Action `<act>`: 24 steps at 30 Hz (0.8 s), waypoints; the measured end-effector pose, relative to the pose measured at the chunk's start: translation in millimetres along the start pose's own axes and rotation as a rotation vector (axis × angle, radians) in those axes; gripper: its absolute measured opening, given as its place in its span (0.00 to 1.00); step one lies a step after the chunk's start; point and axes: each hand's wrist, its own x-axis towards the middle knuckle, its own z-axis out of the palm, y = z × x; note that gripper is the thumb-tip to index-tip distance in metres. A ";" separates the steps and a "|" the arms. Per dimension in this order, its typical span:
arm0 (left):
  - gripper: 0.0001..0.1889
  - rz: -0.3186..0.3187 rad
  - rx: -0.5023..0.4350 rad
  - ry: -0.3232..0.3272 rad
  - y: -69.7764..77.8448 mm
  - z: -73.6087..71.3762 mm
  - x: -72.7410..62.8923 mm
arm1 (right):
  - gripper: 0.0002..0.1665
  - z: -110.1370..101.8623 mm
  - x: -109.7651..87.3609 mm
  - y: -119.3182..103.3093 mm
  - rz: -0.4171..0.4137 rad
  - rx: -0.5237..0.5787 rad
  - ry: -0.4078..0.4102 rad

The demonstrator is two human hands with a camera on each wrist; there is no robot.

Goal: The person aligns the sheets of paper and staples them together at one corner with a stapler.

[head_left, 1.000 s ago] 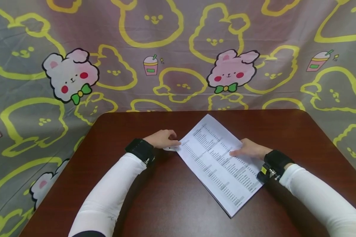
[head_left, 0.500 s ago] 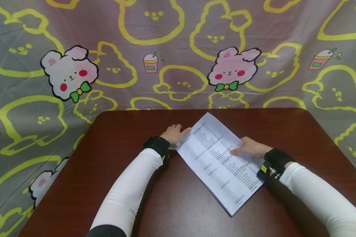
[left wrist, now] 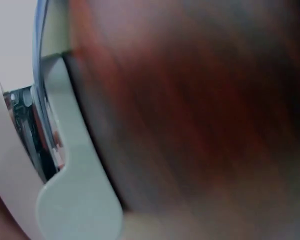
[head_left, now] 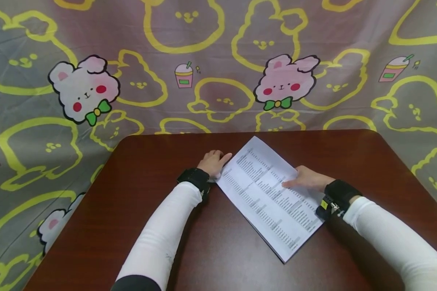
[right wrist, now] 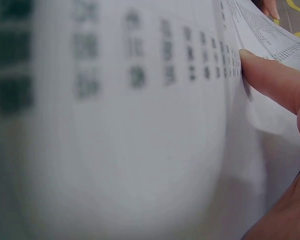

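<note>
A stack of printed paper sheets (head_left: 262,194) lies slantwise over the table, its top sheet covered in rows of text. The right hand (head_left: 306,178) holds its right edge, thumb on top and the other fingers hidden beneath; the right wrist view shows the thumb (right wrist: 272,80) pressing the page. At the stack's left corner the left hand (head_left: 212,163) rests palm down over a pale stapler (left wrist: 82,195), thumb spread out toward the paper. Most of the stapler is hidden under that hand in the head view; its pale body and metal inside fill the left of the left wrist view.
The dark red-brown table (head_left: 145,194) has rounded far corners. Behind it and along its sides hangs a cloth (head_left: 225,40) printed with cartoon rabbits and cups. Both forearms wear white sleeves and black wrist bands.
The left hand has shifted right, from beside the stapler to over it, its thumb turning outward. Between half a second ago and now it barely moves. Right hand and paper stay put.
</note>
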 end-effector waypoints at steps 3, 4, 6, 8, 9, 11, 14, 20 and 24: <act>0.38 0.002 0.057 0.010 2.3 1.5 1.6 | 0.43 -1.7 1.3 0.8 0.001 -0.005 0.000; 0.39 -0.003 0.076 0.009 2.8 2.3 2.1 | 0.43 -1.9 1.8 1.1 0.002 -0.003 0.002; 0.40 -0.018 0.093 0.008 5.5 2.6 1.0 | 0.43 -1.8 2.8 2.2 -0.002 0.003 -0.004; 0.43 -0.034 0.122 0.003 6.3 3.6 1.0 | 0.43 -1.7 3.3 3.1 -0.011 0.004 -0.009; 0.44 -0.040 0.133 0.000 6.9 3.9 1.0 | 0.43 -1.4 3.2 3.2 -0.012 0.007 -0.010; 0.46 -0.052 0.155 -0.009 7.3 4.5 1.7 | 0.43 -1.5 3.3 3.5 -0.021 0.000 -0.011; 0.48 -0.070 0.175 -0.027 6.6 5.4 4.8 | 0.44 -1.8 2.8 3.1 -0.022 -0.006 -0.010; 0.50 -0.082 0.170 -0.033 4.3 6.9 8.1 | 0.42 -1.4 2.5 1.9 -0.014 0.017 -0.015; 0.50 -0.070 0.173 -0.006 3.0 8.5 6.0 | 0.40 0.0 2.5 2.6 -0.022 0.034 -0.022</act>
